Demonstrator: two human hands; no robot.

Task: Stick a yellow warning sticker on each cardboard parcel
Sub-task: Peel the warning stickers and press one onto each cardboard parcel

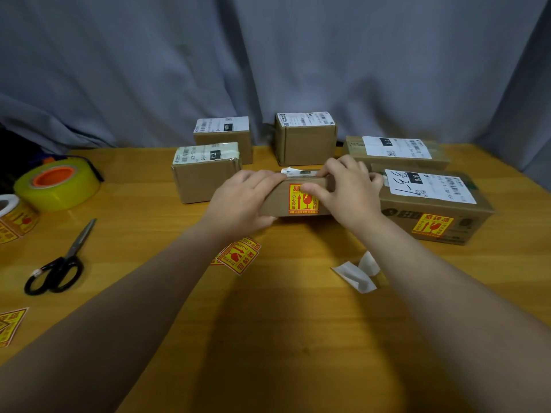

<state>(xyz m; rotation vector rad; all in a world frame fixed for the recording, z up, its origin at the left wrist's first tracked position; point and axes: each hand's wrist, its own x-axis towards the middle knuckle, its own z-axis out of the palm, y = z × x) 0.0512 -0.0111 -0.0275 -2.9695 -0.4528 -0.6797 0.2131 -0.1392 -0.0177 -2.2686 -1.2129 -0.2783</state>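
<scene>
A small cardboard parcel [277, 204] lies in the middle of the table with a yellow warning sticker [301, 201] on its front face. My left hand [243, 198] grips the parcel's left end. My right hand [346, 189] rests over its right top edge, thumb pressing on the sticker. To the right sits a larger parcel [432, 204] with a yellow sticker [432, 225] on its front. Further parcels stand behind: one at left [202, 177], two at the back [226, 135] [305, 138], and a flat one at back right [396, 153]. Loose stickers [238, 256] lie near my left forearm.
A roll of yellow stickers [15, 216] and a roll of clear tape [56, 183] sit at the left. Black scissors [59, 263] lie in front of them. More stickers [10, 324] lie at the left edge. White backing paper [357, 274] lies right of centre. A grey curtain [268, 70] hangs behind.
</scene>
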